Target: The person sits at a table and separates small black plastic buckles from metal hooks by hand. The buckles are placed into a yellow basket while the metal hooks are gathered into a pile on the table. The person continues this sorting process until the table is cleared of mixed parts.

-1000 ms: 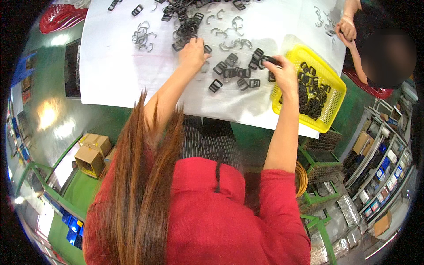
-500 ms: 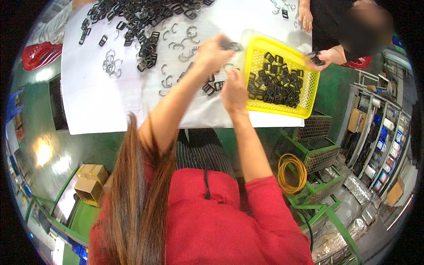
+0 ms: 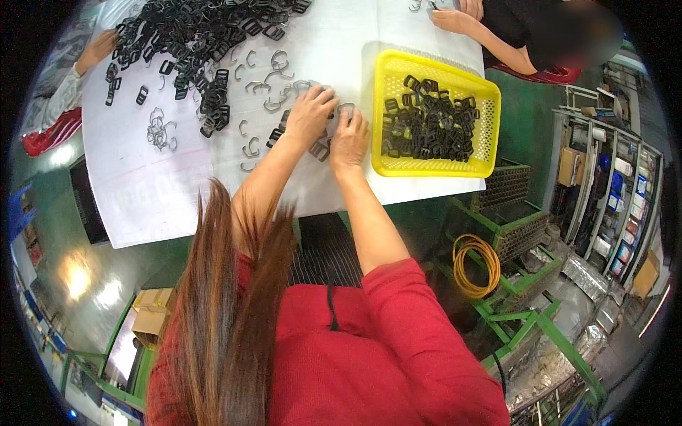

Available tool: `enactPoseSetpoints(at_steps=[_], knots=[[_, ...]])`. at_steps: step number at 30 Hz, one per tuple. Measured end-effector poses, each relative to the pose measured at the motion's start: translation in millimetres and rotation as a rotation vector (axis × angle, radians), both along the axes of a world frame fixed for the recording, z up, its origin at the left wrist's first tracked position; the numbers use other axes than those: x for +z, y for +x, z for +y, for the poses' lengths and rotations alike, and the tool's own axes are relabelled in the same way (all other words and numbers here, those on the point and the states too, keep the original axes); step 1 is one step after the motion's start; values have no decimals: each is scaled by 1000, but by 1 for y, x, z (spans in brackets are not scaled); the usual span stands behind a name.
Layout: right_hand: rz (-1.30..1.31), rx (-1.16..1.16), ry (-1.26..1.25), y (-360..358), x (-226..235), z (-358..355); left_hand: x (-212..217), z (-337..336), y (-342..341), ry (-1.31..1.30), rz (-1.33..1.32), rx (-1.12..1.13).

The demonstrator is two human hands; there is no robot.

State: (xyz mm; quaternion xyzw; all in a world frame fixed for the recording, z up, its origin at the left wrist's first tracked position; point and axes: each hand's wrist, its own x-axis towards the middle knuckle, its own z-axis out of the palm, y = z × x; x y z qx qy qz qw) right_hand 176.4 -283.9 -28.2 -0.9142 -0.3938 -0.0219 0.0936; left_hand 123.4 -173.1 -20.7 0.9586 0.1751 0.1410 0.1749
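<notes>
My left hand [image 3: 311,117] is over the white-covered table, palm down with its fingers bent; whatever is under the fingertips is hidden. Close beside it, my right hand [image 3: 349,142] pinches a thin, curved grey metal clip [image 3: 346,108] at its fingertips. Black slotted plastic buckles [image 3: 320,150] lie between and below the two hands. Loose metal clips [image 3: 279,64] are scattered just beyond my left hand. Right of my hands stands a yellow perforated basket [image 3: 486,153], with many black buckles [image 3: 433,124] heaped inside.
A large pile of black buckles [image 3: 185,42] covers the far left of the table, near a small cluster of clips [image 3: 160,131]. Co-workers' hands reach in at the far right [image 3: 455,21] and far left [image 3: 99,48]. Green metal frames [image 3: 508,227] stand below the table's right side.
My left hand has drawn back from the basket, where it held a buckle, which no longer shows in it. The co-worker's hand has left the basket's right rim. The view has shifted.
</notes>
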Motion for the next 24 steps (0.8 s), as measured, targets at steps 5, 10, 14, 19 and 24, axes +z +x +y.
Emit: enactPoseSetpoints(at_steps=[5, 10, 14, 19, 24], knots=[[171, -157, 236, -17, 8, -12, -8, 24, -16, -229, -110, 136], [879, -390, 751, -34, -18, 6, 6, 63, -49, -1470, -466, 746], [1163, -634, 465, -12, 8, 15, 1, 87, -104, -1635, -282, 837], [490, -311, 91, -30, 18, 29, 14, 23, -78, -395, 133, 638], [901, -367, 14, -2, 17, 24, 20, 5, -54, -345, 344, 608]])
